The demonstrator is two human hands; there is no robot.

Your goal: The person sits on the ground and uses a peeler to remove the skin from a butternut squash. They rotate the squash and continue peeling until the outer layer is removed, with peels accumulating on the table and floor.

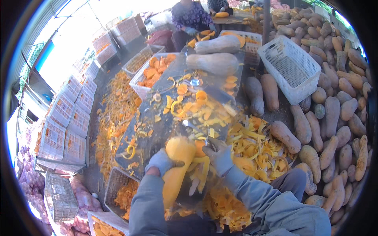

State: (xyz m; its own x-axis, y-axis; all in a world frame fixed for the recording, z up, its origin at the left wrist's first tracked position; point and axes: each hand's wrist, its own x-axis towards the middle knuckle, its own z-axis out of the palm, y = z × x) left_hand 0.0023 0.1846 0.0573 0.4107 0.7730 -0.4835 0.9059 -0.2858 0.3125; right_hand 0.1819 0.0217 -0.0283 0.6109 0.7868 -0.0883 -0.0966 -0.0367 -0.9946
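My left hand [161, 162], in a pale glove, grips the side of a peeled butternut squash [178, 168], which lies lengthwise toward me at the table's near end. My right hand [220, 157], also gloved, is just right of the squash, its thumb and fingers toward an orange piece [200, 147]. Blur there hides whether it holds a tool. Yellow peel strips [202, 171] lie between the squash and my right hand. Beyond it, a shiny metal tool [190, 125] rests among peelings on the dark table [147, 118].
Two unpeeled squashes [212, 63] lie on the table's far end. A crate of orange pieces [138, 85] stands at its left, an empty white crate [307, 73] at right. Peelings [257, 147] heap beside a squash pile [333, 118]. A gloved co-worker [190, 17] sits opposite.
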